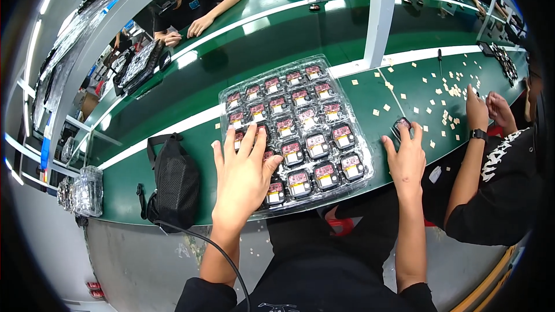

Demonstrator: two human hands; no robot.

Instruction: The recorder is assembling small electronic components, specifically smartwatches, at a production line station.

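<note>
Step in hand: I judge it to be handling one loose device while the filled tray is kept steady.
Left fingers point(248, 140): spread wide over the tray's left columns, holding nothing I can see; how hard they press I can't tell.
Right fingers point(417, 133): set close about the loose device point(396, 132); I can't tell if they grip it.
Loose device: on the worktop point(364, 95), right of the clear tray point(368, 164) and apart from it.
Next move: I think it calls for a sure hold on the device and enough height to pass the tray's rim.
Near edge: the tray reaches the worktop's edge, so I shouldn't pull it closer.
Left side: a black bag point(176, 176) sits just beside the tray.
Far side: a pale post point(379, 20) limits reach.
Right side: scattered pale squares point(454, 91), then a co-worker's hands point(477, 111).
Open room: the green strip between tray and device.
</note>
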